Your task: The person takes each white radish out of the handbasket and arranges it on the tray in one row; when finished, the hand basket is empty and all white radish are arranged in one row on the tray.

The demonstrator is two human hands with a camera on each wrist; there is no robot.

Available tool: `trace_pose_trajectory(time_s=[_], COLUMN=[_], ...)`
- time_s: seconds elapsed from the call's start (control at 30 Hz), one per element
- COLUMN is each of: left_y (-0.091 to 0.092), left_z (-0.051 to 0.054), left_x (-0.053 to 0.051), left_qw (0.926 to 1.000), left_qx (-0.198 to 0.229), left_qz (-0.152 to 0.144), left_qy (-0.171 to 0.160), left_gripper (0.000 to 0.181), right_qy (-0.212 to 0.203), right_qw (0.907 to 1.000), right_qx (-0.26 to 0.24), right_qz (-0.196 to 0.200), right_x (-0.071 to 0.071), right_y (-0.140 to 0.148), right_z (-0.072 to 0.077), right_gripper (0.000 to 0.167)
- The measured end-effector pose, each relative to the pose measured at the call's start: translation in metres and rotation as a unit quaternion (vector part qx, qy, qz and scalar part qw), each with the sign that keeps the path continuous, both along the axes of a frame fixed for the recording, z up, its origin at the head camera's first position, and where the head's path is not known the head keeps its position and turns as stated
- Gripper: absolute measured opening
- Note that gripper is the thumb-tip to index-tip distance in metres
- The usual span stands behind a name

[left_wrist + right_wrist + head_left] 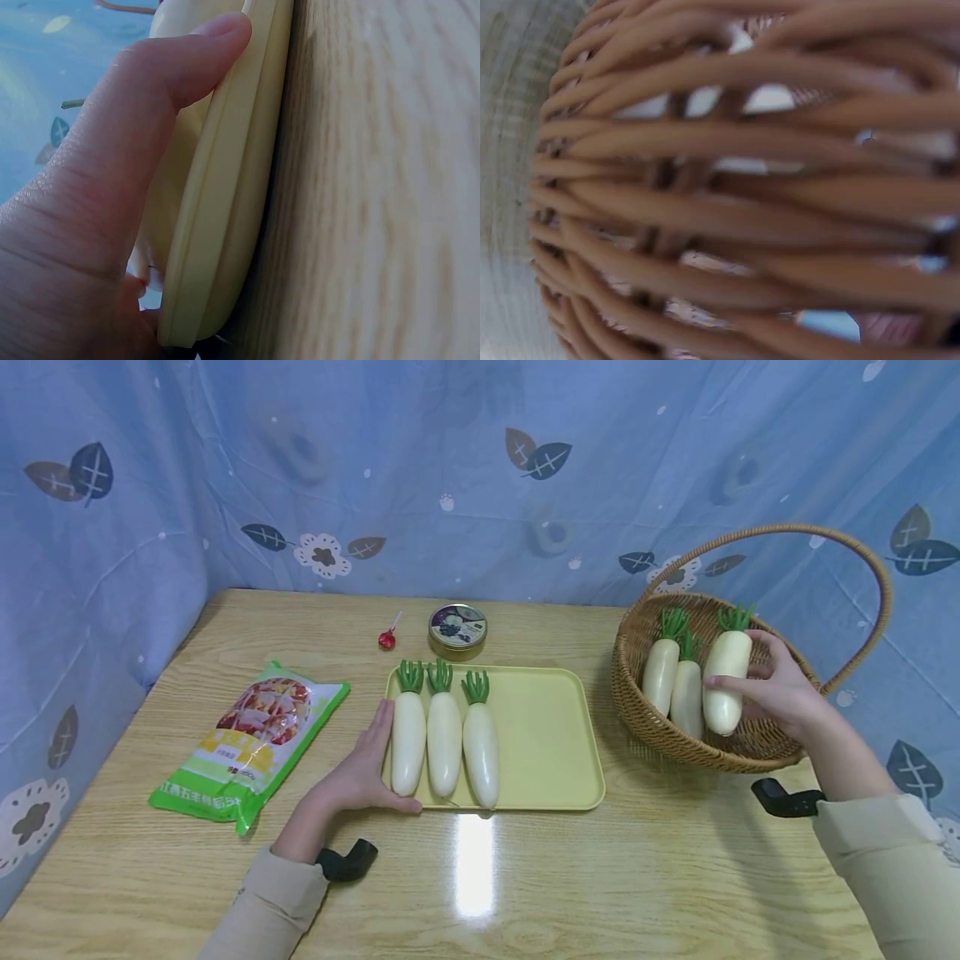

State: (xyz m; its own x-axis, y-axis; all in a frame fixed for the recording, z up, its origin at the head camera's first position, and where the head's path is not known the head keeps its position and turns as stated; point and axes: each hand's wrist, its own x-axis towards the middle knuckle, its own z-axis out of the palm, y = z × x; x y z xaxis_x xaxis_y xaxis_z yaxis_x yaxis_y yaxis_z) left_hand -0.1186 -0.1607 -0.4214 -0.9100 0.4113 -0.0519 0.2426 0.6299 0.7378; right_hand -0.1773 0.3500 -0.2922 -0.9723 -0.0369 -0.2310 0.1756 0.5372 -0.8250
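In the head view the right hand (780,685) grips a white radish (727,681) with a green top, inside the wicker basket (637,710); two more radishes (660,675) lie to its left. The left hand (363,772) rests at the left edge of the yellow tray (551,735), fingers along the side, thumb at the near edge. Three radishes (444,743) lie side by side in the tray's left half. The left wrist view shows the thumb (150,97) on the tray's rim (217,195). Basket weave (727,217) fills the right wrist view, hiding most of that hand.
A green and white food bag (251,743) lies left of the tray. Behind the tray stand a round tin (457,631) and a red lollipop (387,639). The basket's tall handle (873,568) arches over its right side. A blue patterned curtain (450,468) hangs behind the table.
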Motion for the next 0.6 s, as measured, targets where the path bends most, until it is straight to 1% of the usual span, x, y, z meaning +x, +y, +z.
trace_pose_trajectory(time_s=[0.17, 0.6], left_y=[0.000, 0.000], left_z=[0.000, 0.000], left_x=[0.000, 0.000], left_qw=[1.0000, 1.0000], left_qx=[-0.002, -0.003], left_qz=[0.000, 0.001], left_qy=[0.000, -0.002], left_gripper=[0.145, 0.146], right_qy=[0.009, 0.026], right_qw=[0.9999, 0.9993], right_qx=[0.006, 0.017], right_qz=[-0.002, 0.020], right_x=[0.006, 0.021], right_y=[-0.006, -0.020], right_z=[0.006, 0.016], right_gripper=[0.091, 0.086])
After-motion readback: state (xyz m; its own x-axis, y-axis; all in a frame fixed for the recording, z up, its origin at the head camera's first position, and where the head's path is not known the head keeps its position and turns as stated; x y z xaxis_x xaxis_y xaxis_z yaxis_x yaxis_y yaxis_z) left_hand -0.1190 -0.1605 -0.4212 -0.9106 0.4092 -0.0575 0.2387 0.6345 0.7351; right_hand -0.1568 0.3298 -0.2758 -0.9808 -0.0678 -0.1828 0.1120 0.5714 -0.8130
